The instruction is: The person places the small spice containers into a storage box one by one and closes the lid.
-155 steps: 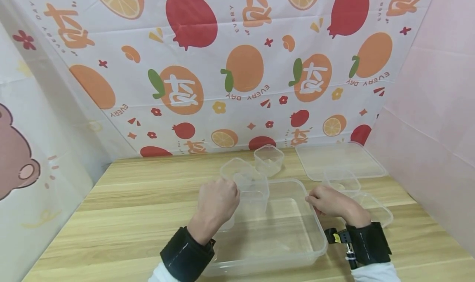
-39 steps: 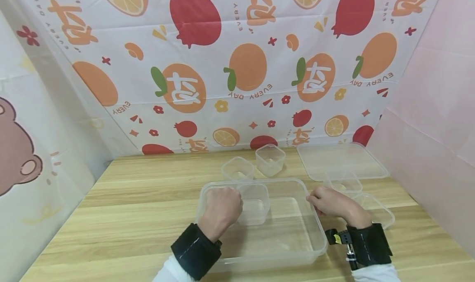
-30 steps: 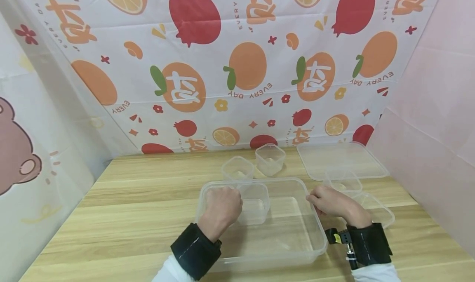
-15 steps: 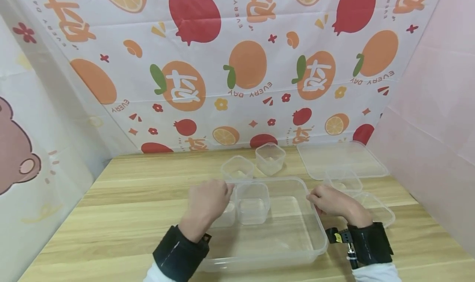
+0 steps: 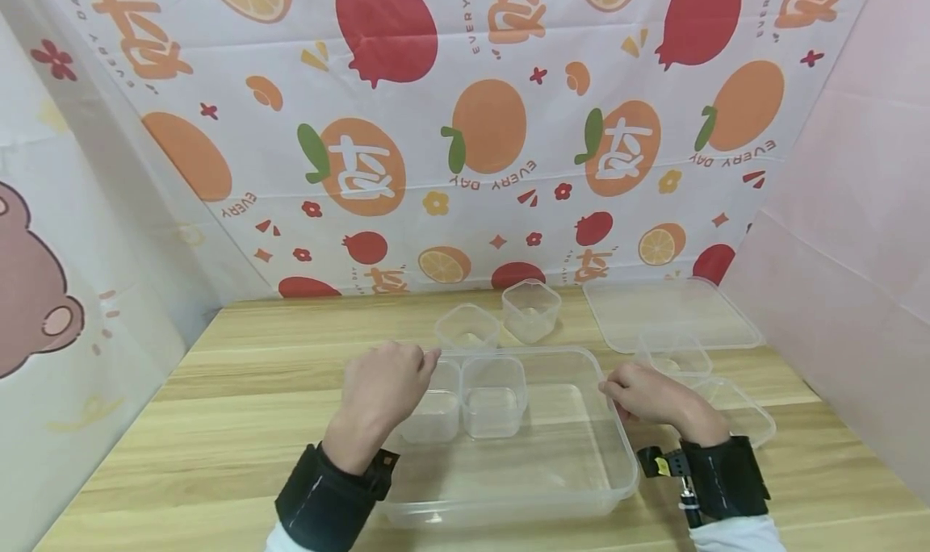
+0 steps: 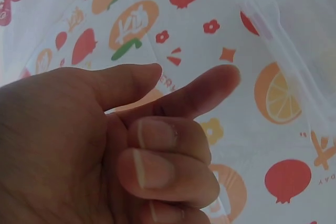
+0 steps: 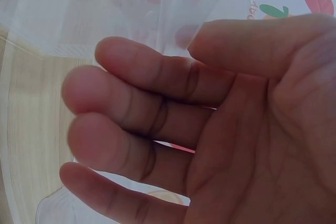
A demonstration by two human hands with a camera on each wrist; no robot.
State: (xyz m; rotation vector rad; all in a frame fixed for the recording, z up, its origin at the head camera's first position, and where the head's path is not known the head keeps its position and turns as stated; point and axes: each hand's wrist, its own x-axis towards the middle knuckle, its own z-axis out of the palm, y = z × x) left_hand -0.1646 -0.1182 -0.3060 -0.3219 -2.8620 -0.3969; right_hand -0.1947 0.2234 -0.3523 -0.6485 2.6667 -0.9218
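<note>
A large clear plastic box (image 5: 508, 499) stands on the wooden table. Two small clear containers sit side by side in its back left part: the left one (image 5: 433, 419), partly behind my hand, and the right one (image 5: 495, 399). My left hand (image 5: 381, 391) is over the box's left rim, holding nothing; in the left wrist view its thumb and index finger (image 6: 220, 90) are extended and apart, the other fingers curled. My right hand (image 5: 650, 395) grips the box's right rim, thumb on the inner side and fingers (image 7: 100, 140) bent outside.
Behind the box stand two more small containers, one (image 5: 467, 330) at its back rim and one (image 5: 532, 314) farther back. On the right are another small container (image 5: 672, 354), a clear piece (image 5: 744, 415) partly behind my wrist, and a large flat lid (image 5: 668, 314). Printed cloth (image 5: 429, 132) hangs behind.
My left hand has set a small container down in the box beside the other, let go and drawn back up to the left. The right hand stays at the right rim.
</note>
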